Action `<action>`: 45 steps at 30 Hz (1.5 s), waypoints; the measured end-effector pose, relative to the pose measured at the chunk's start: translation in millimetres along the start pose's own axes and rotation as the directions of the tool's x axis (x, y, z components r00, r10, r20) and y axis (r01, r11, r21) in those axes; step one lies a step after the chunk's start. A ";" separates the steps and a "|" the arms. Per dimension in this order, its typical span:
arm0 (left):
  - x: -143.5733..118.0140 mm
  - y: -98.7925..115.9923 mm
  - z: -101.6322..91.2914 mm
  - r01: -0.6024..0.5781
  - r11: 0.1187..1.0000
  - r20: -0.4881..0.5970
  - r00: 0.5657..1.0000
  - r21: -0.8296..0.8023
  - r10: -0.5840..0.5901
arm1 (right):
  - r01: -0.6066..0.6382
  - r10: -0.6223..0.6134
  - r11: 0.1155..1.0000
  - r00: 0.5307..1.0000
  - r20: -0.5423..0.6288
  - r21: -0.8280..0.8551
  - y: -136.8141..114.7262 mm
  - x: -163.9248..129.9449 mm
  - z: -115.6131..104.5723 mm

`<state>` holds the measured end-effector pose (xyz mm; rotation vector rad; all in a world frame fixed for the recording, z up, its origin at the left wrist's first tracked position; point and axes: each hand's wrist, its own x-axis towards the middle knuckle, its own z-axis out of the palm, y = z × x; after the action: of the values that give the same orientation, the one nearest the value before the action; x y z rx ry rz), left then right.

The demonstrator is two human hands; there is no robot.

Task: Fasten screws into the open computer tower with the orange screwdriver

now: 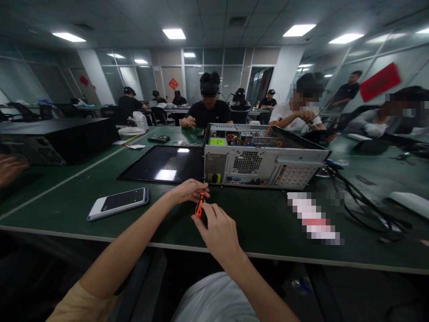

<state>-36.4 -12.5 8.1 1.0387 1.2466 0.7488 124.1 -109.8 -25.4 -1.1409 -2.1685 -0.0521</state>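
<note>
My right hand [219, 226] grips an orange and black screwdriver [200, 205] by its handle, between thumb and fingers. Just beyond it, my left hand [189, 191] is closed with its fingertips together near the screwdriver's far end. Whatever those fingers pinch is hidden. Both hands are close to the lower left corner of an opened computer case [264, 166], which lies on its side with its rear panel facing me. Cables and a green-labelled part show inside. Behind my left hand a glossy black side panel [161, 165] lies flat on the table.
A white device with a dark screen [120, 201] lies left on the green table [53, 210]. Black cables [362, 197] spread at right, beyond a blurred-out item [313, 219]. Another black case [63, 136] stands far left, beside a person's hand [11, 169]. Co-workers sit opposite.
</note>
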 end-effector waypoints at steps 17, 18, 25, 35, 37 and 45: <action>-1.2 1.2 0.4 -0.069 0.998 -0.048 0.996 -0.002 0.069 | 0.255 -0.244 0.965 0.957 -0.156 0.057 2.6 -2.8 -0.2; -1.4 1.6 0.3 -0.065 0.998 -0.046 0.997 -0.018 0.064 | 0.223 -0.212 0.973 0.962 -0.169 0.050 1.6 -2.6 -1.4; -2.0 1.4 1.1 -0.050 0.993 -0.005 0.999 -0.107 0.050 | -0.025 0.025 0.998 1.000 0.007 -0.052 -1.5 -2.1 -1.9; -1.0 -0.7 1.2 -0.050 0.976 0.034 0.998 -0.210 0.059 | 0.085 -0.086 0.996 0.996 0.030 0.024 0.0 -3.9 -0.4; -1.3 -0.7 1.7 -0.050 0.975 0.033 0.998 -0.217 0.059 | 0.074 -0.075 0.997 0.997 0.036 0.027 0.3 -3.4 -0.9; -3.3 3.6 -4.6 -0.030 1.000 -0.039 0.999 0.008 0.030 | 0.100 -0.099 0.994 0.995 -0.008 0.042 0.3 -2.9 -2.4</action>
<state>-41.3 -13.1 12.7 1.0548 1.2707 0.7913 126.8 -112.6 -25.3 -1.0074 -2.2094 -0.0535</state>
